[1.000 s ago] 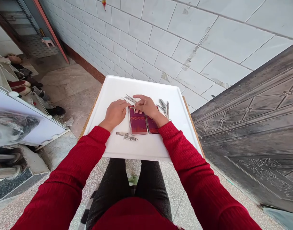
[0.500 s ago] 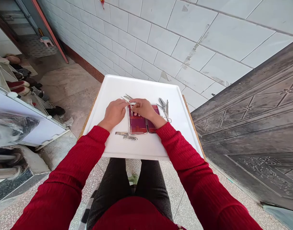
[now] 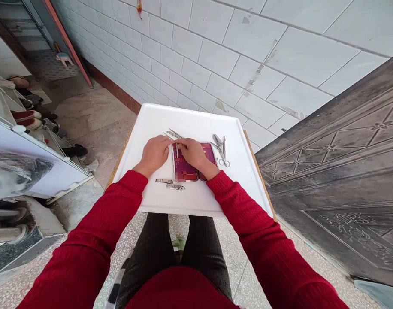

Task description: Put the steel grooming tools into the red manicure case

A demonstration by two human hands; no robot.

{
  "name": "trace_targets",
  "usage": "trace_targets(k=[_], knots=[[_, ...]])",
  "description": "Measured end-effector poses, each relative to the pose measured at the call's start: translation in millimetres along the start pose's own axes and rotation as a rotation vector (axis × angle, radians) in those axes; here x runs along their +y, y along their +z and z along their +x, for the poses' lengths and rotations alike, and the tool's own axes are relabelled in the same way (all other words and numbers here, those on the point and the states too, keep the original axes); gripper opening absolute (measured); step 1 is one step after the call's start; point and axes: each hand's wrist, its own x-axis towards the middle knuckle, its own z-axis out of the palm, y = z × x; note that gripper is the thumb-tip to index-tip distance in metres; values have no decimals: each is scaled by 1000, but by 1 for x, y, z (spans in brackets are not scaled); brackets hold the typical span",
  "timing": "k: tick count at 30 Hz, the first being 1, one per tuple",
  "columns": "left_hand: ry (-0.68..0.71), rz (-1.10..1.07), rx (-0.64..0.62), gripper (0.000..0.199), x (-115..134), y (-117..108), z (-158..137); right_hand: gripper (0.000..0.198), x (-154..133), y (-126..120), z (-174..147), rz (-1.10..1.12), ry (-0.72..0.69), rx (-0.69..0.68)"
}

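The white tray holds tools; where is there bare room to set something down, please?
Bare: the near strip between nail clippers and front edge, and the far strip between slim tools and back edge. Crowded: the middle, where left hand and right hand work at the open case, scissors at right.

Maroon case [image 3: 183, 168], scissors [image 3: 224, 163] on white tray [image 3: 196, 201]

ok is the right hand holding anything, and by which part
The right hand touches a slim tool near its far end; pinched or just pressed can't be told.
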Motion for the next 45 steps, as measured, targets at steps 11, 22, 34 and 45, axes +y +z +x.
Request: trace_targets(k=[11, 22, 34, 45], knots=[[-1, 2, 6, 46, 1, -1, 0, 41, -5, 9, -10, -150, -35, 3], [-1, -5, -2, 45, 2, -1, 0, 36, -6, 10, -12, -154, -41, 16], [-9, 4, 4, 43, 2, -1, 0, 22, -10, 6, 8, -156, 21, 2], [-11, 15, -5, 43, 3, -1, 0, 18, 0, 9, 7, -80, -10, 32]])
